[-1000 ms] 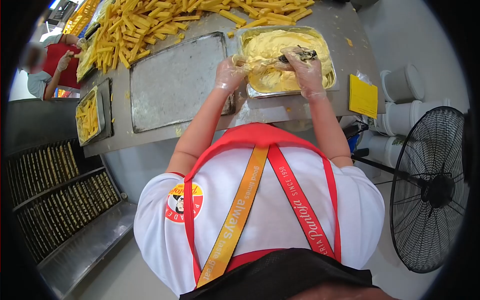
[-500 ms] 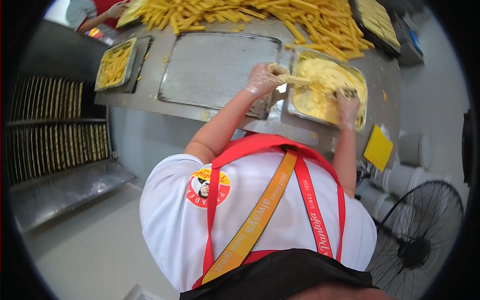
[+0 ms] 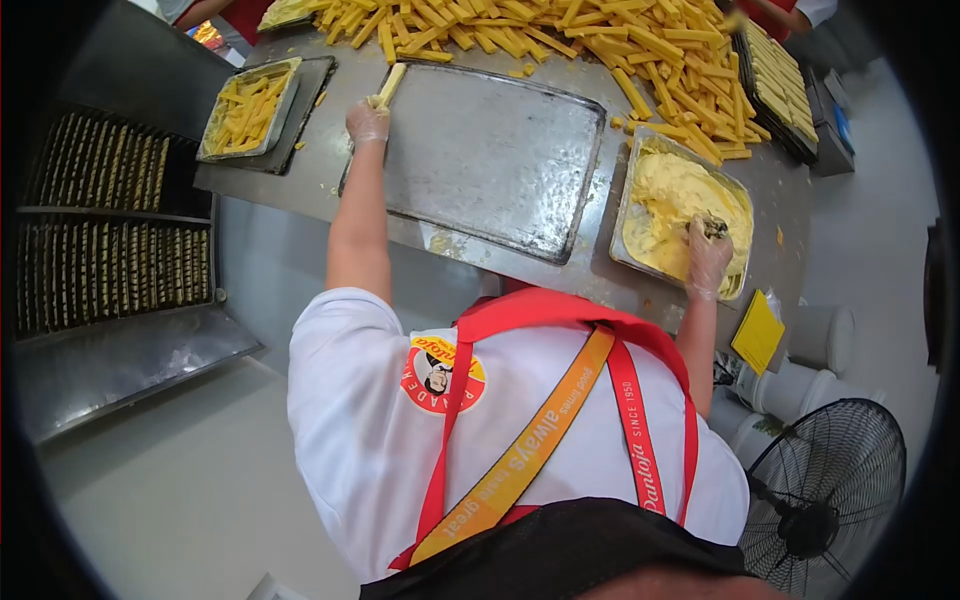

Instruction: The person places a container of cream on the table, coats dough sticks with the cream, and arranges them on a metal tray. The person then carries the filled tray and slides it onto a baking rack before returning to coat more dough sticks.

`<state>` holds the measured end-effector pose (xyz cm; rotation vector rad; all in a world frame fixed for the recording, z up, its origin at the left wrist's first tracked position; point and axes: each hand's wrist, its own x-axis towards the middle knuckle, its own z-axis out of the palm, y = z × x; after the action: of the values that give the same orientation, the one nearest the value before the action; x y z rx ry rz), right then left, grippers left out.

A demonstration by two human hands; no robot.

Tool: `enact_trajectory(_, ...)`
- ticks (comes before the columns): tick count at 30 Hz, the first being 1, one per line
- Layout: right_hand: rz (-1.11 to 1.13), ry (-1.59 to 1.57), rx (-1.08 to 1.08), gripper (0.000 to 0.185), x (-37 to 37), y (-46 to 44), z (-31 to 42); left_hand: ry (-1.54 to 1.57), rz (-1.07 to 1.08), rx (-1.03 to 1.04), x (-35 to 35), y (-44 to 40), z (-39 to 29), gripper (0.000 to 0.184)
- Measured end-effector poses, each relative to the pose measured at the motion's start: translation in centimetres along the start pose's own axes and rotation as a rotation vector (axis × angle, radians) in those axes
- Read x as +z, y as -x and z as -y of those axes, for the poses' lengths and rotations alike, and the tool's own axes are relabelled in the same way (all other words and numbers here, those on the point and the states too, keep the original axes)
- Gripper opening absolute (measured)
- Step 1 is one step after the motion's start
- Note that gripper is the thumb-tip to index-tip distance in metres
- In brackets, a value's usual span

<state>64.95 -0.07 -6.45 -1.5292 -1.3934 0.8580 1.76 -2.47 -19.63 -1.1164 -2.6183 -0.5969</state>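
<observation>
My left hand, in a clear plastic glove, is closed around a cream-coated bread stick. It holds the stick at the far left corner of a flat metal baking tray. Over on the right, a metal pan contains thick yellow cream. My gloved right hand is in this pan, its fingers closed around a dark, speckled, cream-smeared thing whose kind I cannot make out.
A large pile of yellow sticks lies behind the tray. Farther left stands a small pan of sticks. A tray of pale sticks is at the back right. Co-workers' arms show at the back. A fan stands at lower right.
My left hand has moved left from the cream pan to the tray's far left corner, carrying the coated stick. My right hand stays in the cream.
</observation>
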Motion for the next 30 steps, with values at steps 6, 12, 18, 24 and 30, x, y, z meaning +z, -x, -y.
enact_trajectory(6, 0.330, 0.113, -0.230, 0.019, 1.0, 2.8, 2.2, -0.047, 0.083, -0.085, -5.6, 1.2, -7.0, 0.053)
enact_trajectory(12, 0.135, 0.402, -0.325, 0.020, -0.2, -2.3, -0.4, 0.467, 0.066, 0.726, -6.4, 7.0, -26.8, 0.061)
enact_trajectory(18, 0.469, 0.074, -0.163, 0.019, 1.0, -0.3, 1.8, 0.325, 0.522, 0.977, 2.6, 9.9, -38.8, 0.043)
enact_trajectory(24, 0.228, 0.402, -0.456, 0.016, 0.4, -1.1, 1.7, 0.451, 0.473, 0.787, 5.8, 11.5, -41.5, 0.029)
enact_trajectory(30, 0.445, 0.150, -0.045, 0.024, -0.7, -2.7, 1.2, 0.862, 0.450, 0.503, 4.2, 11.3, -37.9, 0.022)
